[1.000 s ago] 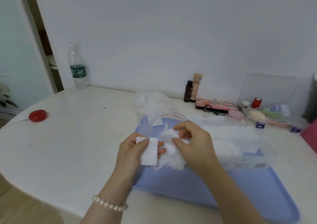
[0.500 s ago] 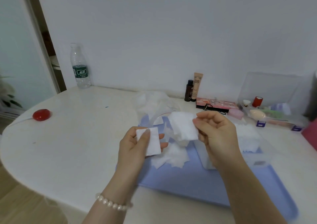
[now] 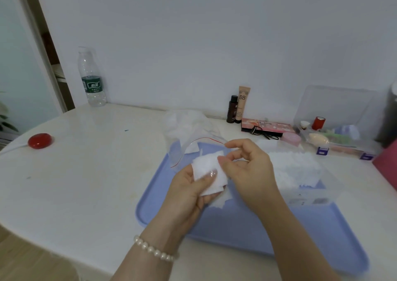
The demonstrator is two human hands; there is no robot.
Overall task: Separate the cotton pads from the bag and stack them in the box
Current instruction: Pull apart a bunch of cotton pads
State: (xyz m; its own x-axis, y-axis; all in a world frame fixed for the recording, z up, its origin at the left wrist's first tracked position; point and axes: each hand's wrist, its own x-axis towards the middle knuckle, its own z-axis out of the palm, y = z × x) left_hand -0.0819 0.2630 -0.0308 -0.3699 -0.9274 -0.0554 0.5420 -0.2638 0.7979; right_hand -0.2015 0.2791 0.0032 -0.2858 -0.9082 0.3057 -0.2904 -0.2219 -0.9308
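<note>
Table [image 3: 86,173] white, blue tray [image 3: 214,227] near right on it. Clear box [image 3: 309,197] on tray's right, already part-filled with pads. Clear bag [image 3: 189,134] at tray's far left edge, mouth open. Left hand [image 3: 189,192] grips small pad stack [image 3: 209,173] under thumb; right hand [image 3: 247,169] pinches stack's right edge. Loose pads [image 3: 219,203] lie below on tray. Step: squaring gathered pads. Next probably carry stack right, set flat in box.

A tray [image 3: 236,227] lies on a table [image 3: 86,173]. On the tray's right part sits a box [image 3: 311,194] holding cotton pads [image 3: 294,169]. A bag [image 3: 189,134] lies at the tray's far left corner. 2 hands meet above the tray's middle.
</note>
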